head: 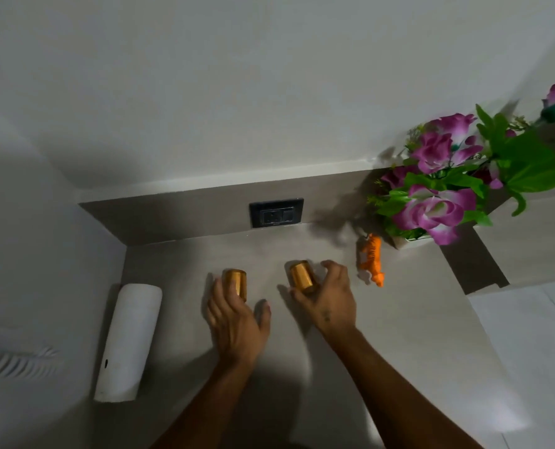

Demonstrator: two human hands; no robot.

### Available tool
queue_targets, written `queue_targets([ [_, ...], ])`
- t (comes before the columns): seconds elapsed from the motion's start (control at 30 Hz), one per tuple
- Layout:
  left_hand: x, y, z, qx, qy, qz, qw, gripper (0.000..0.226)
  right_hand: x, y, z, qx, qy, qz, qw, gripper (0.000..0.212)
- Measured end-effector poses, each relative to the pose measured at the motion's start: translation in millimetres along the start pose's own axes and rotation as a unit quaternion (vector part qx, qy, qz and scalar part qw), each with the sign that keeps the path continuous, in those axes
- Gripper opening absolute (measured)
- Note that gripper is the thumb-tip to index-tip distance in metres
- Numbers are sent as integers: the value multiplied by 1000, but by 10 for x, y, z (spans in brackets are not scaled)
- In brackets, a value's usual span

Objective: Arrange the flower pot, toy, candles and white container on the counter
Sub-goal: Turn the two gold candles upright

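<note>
Two gold candles stand on the beige counter (415,335). My left hand (235,322) wraps around the left candle (235,281), fingers curled on its near side. My right hand (329,296) grips the right candle (301,276), thumb in front and fingers behind it. An orange toy tiger (371,259) lies just right of my right hand. The flower pot (408,241), white with purple flowers (438,205) and green leaves, stands in the back right corner. A tall white container (128,341) stands at the counter's left end.
A black wall socket (276,212) sits in the backsplash behind the candles. White walls close the counter at the left and back. The counter's right edge drops to a pale tiled floor (535,351).
</note>
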State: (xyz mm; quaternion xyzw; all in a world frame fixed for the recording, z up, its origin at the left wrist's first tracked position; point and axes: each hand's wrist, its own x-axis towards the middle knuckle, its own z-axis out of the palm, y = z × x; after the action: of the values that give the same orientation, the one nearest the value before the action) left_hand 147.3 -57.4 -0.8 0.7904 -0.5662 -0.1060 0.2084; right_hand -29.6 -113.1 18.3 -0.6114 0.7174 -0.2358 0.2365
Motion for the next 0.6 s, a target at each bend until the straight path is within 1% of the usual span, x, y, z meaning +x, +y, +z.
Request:
queue_targets([
  [0.07, 171, -6, -87, -21, -21, -35, 999, 83, 12, -63, 144, 0, -29, 42, 999, 77],
  [0.13, 295, -5, -134, -47, -40, -50, 997, 67, 104, -78, 207, 10, -49, 51, 997, 63],
  [0.2, 419, -17, -167, -87, -40, -52, 994, 53, 239, -95, 208, 27, -54, 47, 997, 56],
  [0.3, 619, 4, -233, -135, -47, -46, 989, 43, 530, -141, 166, 33, -35, 31, 998, 55],
  [0.4, 833, 70, -237, -138, -65, -32, 988, 28, 848, -209, 130, 39, -50, 71, 995, 58],
  [0.5, 1029, 139, -198, -132, -76, -57, 987, 33, 1087, -227, 143, 31, -84, 97, 991, 59],
  [0.6, 1111, 193, -142, -122, -83, -73, 986, 39, 1189, -212, 181, 36, -99, 108, 989, 58],
])
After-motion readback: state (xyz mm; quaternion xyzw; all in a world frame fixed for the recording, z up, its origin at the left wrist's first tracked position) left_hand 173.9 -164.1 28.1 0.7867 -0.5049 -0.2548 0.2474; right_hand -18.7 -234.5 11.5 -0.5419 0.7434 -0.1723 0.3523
